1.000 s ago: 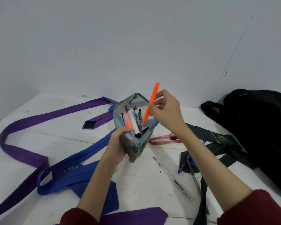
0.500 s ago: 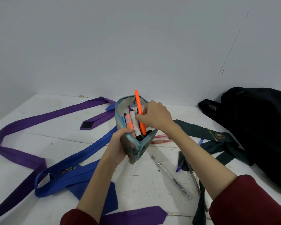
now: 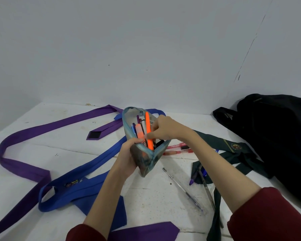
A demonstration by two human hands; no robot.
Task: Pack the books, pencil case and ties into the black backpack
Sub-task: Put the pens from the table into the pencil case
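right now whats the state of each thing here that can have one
pencil case: unzipped, mouth open, held upright
orange pen: standing in the case, top sticking out
left hand: gripping the case's side
right hand: fingers curled at the pen inside the case
black backpack: on the table, opening not visible
red pens: loose on the table
clear pen: loose on the table

Both forearms reach in from the near edge, bare from dark red sleeves pushed up near the elbows. Left hand (image 3: 127,154): fingers and thumb wrapped in a grip round the side of what it holds, thumb on top near the rim. Right hand (image 3: 163,129): wrist bent, knuckles up, fingers curled, fingertips (image 3: 147,136) pinched together, pointing toward the left hand.
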